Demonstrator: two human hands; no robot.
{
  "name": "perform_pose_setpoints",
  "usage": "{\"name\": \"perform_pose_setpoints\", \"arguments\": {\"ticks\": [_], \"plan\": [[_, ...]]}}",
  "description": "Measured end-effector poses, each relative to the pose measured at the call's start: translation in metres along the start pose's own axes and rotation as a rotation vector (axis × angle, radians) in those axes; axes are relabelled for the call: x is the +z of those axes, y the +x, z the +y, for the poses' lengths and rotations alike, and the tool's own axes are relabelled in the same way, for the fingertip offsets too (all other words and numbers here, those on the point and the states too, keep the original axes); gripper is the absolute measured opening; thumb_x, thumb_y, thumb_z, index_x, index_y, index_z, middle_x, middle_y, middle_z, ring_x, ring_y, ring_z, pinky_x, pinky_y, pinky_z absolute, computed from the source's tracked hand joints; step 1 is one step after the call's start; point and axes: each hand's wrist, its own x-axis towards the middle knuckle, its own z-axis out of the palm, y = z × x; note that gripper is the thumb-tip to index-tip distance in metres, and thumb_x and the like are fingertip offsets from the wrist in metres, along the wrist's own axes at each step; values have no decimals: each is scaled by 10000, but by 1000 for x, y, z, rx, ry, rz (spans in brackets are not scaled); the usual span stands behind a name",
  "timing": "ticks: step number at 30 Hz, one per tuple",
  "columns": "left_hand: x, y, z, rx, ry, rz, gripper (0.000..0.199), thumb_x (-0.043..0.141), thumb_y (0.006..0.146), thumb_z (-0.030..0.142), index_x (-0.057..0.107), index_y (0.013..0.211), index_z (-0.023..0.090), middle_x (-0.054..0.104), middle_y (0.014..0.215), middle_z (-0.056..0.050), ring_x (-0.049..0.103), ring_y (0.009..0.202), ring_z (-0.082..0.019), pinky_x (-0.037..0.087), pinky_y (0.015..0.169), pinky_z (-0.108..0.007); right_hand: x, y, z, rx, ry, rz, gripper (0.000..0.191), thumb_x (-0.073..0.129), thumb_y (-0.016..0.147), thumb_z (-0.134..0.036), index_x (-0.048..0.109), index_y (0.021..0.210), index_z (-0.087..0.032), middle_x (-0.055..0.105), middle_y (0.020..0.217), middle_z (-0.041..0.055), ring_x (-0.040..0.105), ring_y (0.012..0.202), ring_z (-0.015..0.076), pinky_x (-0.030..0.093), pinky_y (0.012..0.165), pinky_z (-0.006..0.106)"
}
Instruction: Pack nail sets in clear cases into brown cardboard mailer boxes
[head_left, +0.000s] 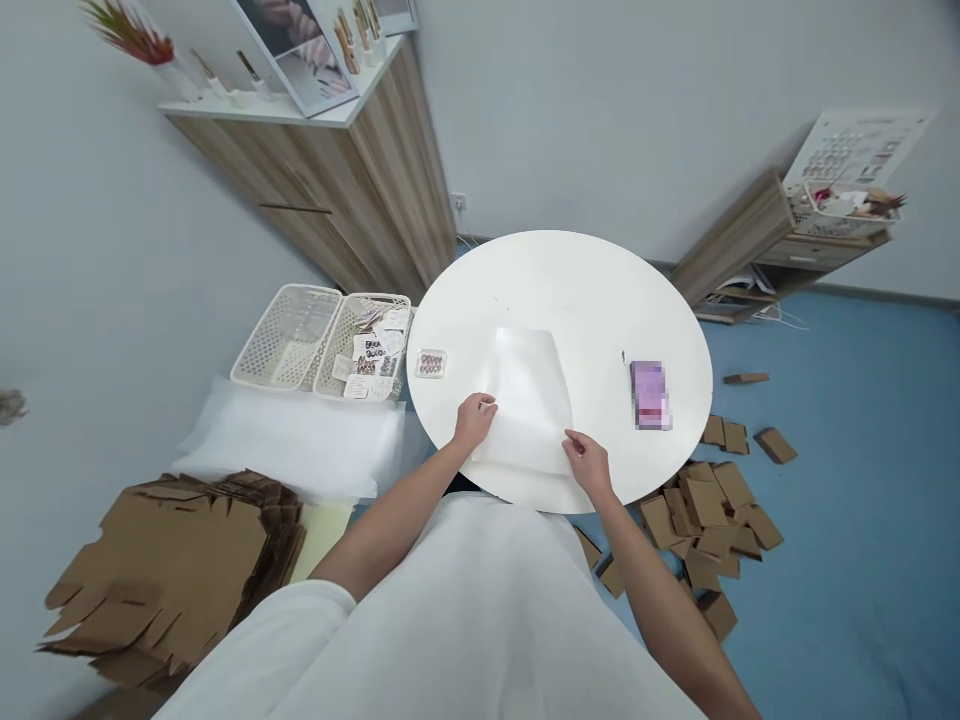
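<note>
Pinching white sheet w/ both hands; long axis prob. points fwd.

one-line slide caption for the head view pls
Left hand and right hand pinch opposite sides of a thin white sheet over a white table.

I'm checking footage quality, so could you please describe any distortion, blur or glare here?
In the head view, the wood-grain cabinet leans, suggesting wide-angle distortion; the purple item is pixelated; the translucent white sheet barely contrasts with the white table, without strong glare.
</note>
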Motion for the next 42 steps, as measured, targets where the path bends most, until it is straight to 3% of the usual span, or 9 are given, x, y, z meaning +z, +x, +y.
{"name": "perform_pose_setpoints", "arguments": {"ticks": [6, 10, 13, 17, 21, 24, 31, 38, 42], "plan": [[19, -2, -8, -61, 15, -155, 255, 640, 602, 116, 629, 834, 220, 608, 915, -37, 544, 851, -193, 408, 875, -359, -3, 0, 29, -10, -207, 1, 346, 433, 766, -331, 601, 1033, -193, 646, 918, 59, 592, 789, 192, 464, 731, 362], [25, 1, -17, 2, 172, -217, 318, 599, 626, 100, 610, 924, 211, 579, 974, -49, 533, 920, -210, 404, 888, -365, 1, 2, 33, -42, -386, -41, 321, 431, 776, -299, 598, 1031, -200, 618, 872, 63, 567, 816, 207, 435, 749, 366], [25, -1, -21, 69, 363, -234, 400, 569, 650, 109, 559, 1042, 189, 512, 1108, -86, 493, 1019, -235, 393, 889, -368, 3, 2, 29, -71, -517, 28, 332, 464, 766, -316, 586, 1049, -193, 567, 985, 108, 522, 921, 251, 414, 774, 400], [21, -10, -18, 161, 569, -217, 486, 573, 690, 194, 472, 1164, 229, 346, 1334, -98, 308, 1222, -291, 282, 973, -428, 4, 5, 21, -159, -589, 56, 390, 460, 776, -326, 506, 1146, -211, 469, 1202, 123, 425, 1102, 279, 351, 876, 450], [19, -20, -13, 282, 613, -363, 545, 607, 686, 307, 431, 1202, 289, 273, 1405, -55, 164, 1306, -293, 123, 1037, -461, 9, 11, 15, -220, -658, -74, 478, 462, 778, -329, 414, 1234, -191, 354, 1351, 127, 283, 1250, 283, 251, 967, 459], [21, -24, -13, 280, 653, -423, 605, 623, 668, 352, 404, 1228, 288, 253, 1417, -61, 101, 1323, -296, 63, 1038, -482, 12, 13, 16, -213, -707, -143, 488, 453, 784, -326, 391, 1248, -187, 324, 1377, 131, 246, 1277, 281, 204, 983, 478], [23, -19, -17, 253, 723, -443, 633, 622, 672, 363, 383, 1250, 265, 212, 1432, -84, 54, 1328, -297, 28, 1030, -503, 12, 16, 18, -213, -723, -155, 468, 454, 783, -325, 405, 1230, -196, 335, 1372, 124, 238, 1280, 285, 169, 984, 504], [27, -20, -15, 235, 633, -443, 642, 642, 656, 340, 394, 1243, 255, 205, 1431, -100, 59, 1327, -304, 52, 1033, -495, 10, 16, 18, -221, -719, -129, 460, 449, 784, -333, 422, 1217, -180, 359, 1353, 142, 258, 1266, 302, 170, 978, 512], [12, -19, -18, 207, 613, -362, 696, 607, 689, 382, 311, 1301, 235, 111, 1451, -117, 33, 1328, -305, 55, 1031, -501, 12, 19, 9, -261, -625, -51, 461, 431, 793, -367, 425, 1210, -173, 386, 1328, 149, 314, 1235, 290, 239, 960, 497]]}}
